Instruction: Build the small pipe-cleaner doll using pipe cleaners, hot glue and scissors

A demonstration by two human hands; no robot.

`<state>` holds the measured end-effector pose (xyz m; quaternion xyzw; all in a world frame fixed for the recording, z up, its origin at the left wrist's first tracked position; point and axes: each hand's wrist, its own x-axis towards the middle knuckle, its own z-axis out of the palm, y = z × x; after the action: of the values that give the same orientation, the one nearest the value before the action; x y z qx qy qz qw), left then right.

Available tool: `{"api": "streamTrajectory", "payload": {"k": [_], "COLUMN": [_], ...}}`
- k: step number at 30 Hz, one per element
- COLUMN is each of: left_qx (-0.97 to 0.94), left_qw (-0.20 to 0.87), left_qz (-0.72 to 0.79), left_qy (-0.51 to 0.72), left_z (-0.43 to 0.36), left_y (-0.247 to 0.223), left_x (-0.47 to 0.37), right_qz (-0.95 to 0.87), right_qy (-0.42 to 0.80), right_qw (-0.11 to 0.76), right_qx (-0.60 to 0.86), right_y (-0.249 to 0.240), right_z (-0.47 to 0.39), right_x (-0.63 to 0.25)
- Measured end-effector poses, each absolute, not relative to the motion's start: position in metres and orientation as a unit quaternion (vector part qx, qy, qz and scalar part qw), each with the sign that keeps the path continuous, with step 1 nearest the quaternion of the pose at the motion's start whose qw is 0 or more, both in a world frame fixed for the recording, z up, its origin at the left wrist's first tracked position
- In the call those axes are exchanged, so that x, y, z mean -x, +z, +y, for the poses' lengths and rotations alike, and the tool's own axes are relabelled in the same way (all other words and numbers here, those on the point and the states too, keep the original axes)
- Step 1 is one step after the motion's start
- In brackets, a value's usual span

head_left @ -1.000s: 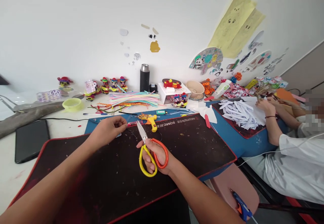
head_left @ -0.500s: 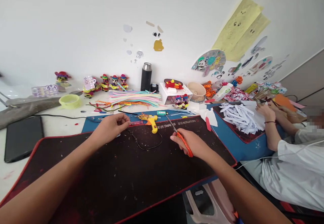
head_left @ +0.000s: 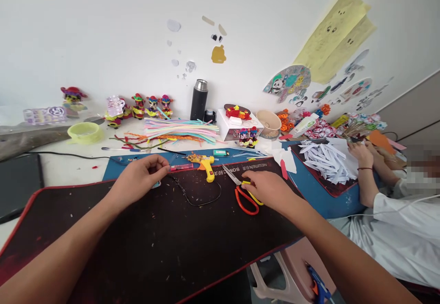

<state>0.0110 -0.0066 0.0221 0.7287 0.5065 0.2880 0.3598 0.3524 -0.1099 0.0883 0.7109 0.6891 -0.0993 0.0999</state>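
Note:
My left hand (head_left: 142, 178) is closed in a pinch above the dark mat (head_left: 144, 240); whatever sits between the fingertips is too small to make out. Just past those fingertips lies a pinkish-red clear strip (head_left: 182, 167). A pair of scissors (head_left: 236, 181) with one red and one yellow handle rests low over the mat, blades toward the far left and slightly apart. My right hand (head_left: 271, 188) has its fingers at the yellow handle, partly hiding it. Between the hands is a yellow glue gun (head_left: 207, 169), its black cable (head_left: 197, 204) looped on the mat.
Pastel pipe cleaners (head_left: 180, 132) lie behind, near a black thermos (head_left: 199, 100), a white box (head_left: 237, 125) and small figures (head_left: 138, 107). A yellow-green ring (head_left: 85, 133) is at left. At right, a co-worker's hand (head_left: 360, 155) is by white paper strips (head_left: 325, 160).
The scissors have turned and lowered toward the mat, their handles now out of my right palm with fingers only at the yellow one. My left hand stays pinched. The view has shifted slightly.

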Motion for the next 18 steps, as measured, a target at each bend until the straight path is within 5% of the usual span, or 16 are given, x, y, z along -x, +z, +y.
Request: {"api": "streamTrajectory", "payload": {"k": [7, 18], "left_qx": [-0.724, -0.717], "left_qw": [0.372, 0.36], "left_qz": [0.498, 0.515], "left_qy": [0.298, 0.301], "left_z": [-0.011, -0.009], "left_y": [0.02, 0.021], "left_x": [-0.012, -0.007], "right_qz": [0.764, 0.794], "right_qy": [-0.154, -0.102], "right_qw": [-0.033, 0.038], "right_qx": [-0.626, -0.598], "right_y": [0.064, 0.034], "right_z": [-0.095, -0.052], "right_x": [-0.28, -0.229]}}
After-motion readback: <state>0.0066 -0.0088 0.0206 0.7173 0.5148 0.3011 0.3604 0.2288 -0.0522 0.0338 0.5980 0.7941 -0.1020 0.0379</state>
